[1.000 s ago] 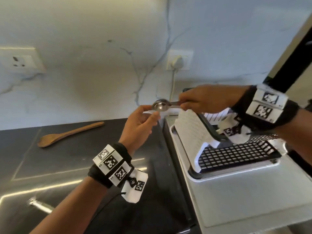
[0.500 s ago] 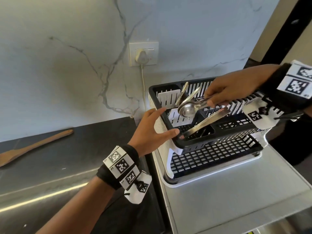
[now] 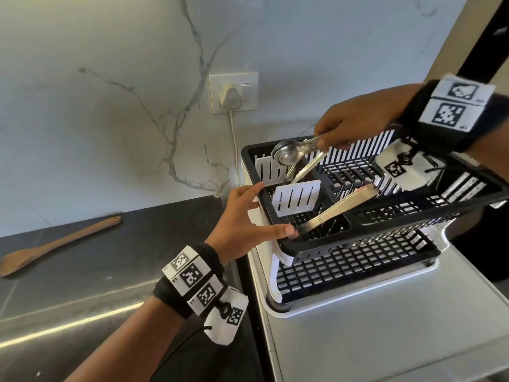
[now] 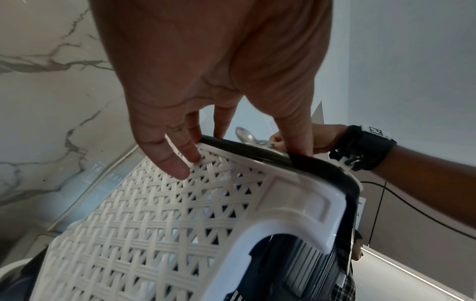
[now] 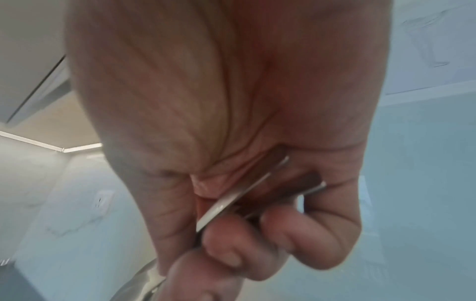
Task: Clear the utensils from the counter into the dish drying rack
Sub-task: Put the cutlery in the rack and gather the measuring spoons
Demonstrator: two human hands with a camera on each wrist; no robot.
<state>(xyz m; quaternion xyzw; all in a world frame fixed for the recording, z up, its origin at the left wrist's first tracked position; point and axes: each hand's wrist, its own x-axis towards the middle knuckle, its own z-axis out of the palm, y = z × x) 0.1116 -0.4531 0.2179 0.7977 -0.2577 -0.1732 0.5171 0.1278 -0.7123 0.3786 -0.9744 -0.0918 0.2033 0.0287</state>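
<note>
Nearest the camera, the person's left hand (image 3: 242, 221) is reaching from the dark stone counter (image 3: 82, 271) to the near left corner of the black plastic dish drying rack with white woven side panels (image 3: 358, 260). Its grip is spread: the fingers (image 4: 177, 163) are lying straight against the white lattice wall, and the thumb is resting over the black rim, as the left wrist view shows. The rack is sitting on a pale metal draining surface (image 3: 385, 326) just beside the counter.

Inside the rack's front cutlery compartment, a flat steel utensil handle (image 3: 338, 208) is leaning diagonally, its lower end down in the compartment and its upper end resting toward the rack's middle. Another slim steel utensil (image 3: 305, 168) is leaning in the compartment behind it.

Farther back, the right hand (image 3: 355, 125) is hovering over the rack's rear left part, its grip pinching the handle of a shiny round-bowled steel spoon (image 3: 286, 154); the bowl is hanging just above the rear cutlery compartment. In the right wrist view the fingers (image 5: 231, 240) are curling around thin metal handles, seemingly more than one.

Well to the left, a long brown wooden spatula (image 3: 55, 246) is lying flat on the counter near the marble wall (image 3: 110, 106), where a white plug is sitting in a wall socket (image 3: 232, 92).
</note>
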